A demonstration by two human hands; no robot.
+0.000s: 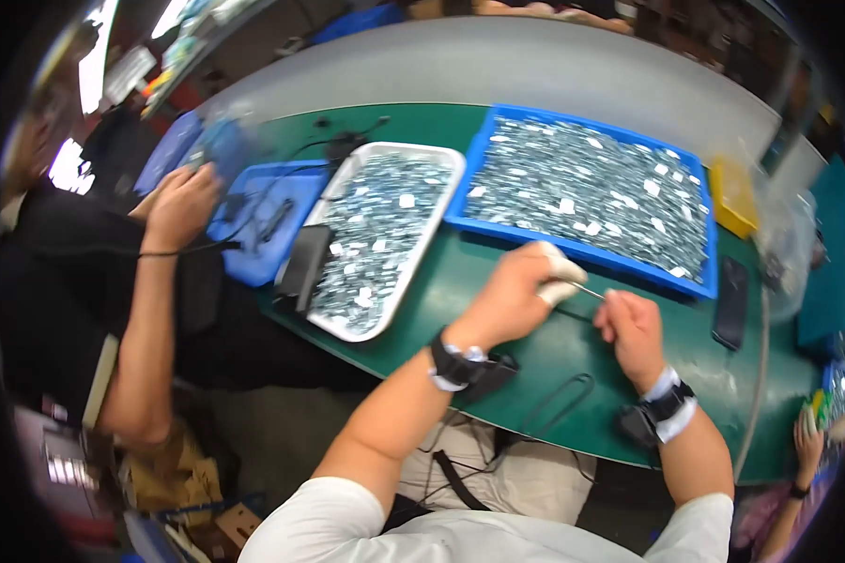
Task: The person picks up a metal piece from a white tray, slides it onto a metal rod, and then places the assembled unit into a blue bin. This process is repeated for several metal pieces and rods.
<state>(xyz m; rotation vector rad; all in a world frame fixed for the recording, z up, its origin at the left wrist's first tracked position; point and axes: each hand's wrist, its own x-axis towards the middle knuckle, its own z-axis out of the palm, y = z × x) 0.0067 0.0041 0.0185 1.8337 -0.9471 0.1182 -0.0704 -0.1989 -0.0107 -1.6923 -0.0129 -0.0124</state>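
Over the green table [554, 352], my left hand [509, 296] has white covers on its thumb and fingertip and pinches one end of a thin, shiny metal rod-like piece [589, 290]. My right hand [635, 333] is closed at the other end of that piece, its fingers curled. Blur hides the piece's exact kind. Just beyond both hands lies a blue tray [573, 250] filled with many small silvery-grey parts, some pale and square. A white tray [425, 253] with similar parts stands to the left of my left hand.
A dark box-like object [303, 269] sits at the white tray's left edge. Farther left is a blue bin [249, 266] with cables, near a co-worker's hands [183, 208]. To the right are a dark phone [730, 302], a yellow container [731, 197] and a plastic bag [785, 235].
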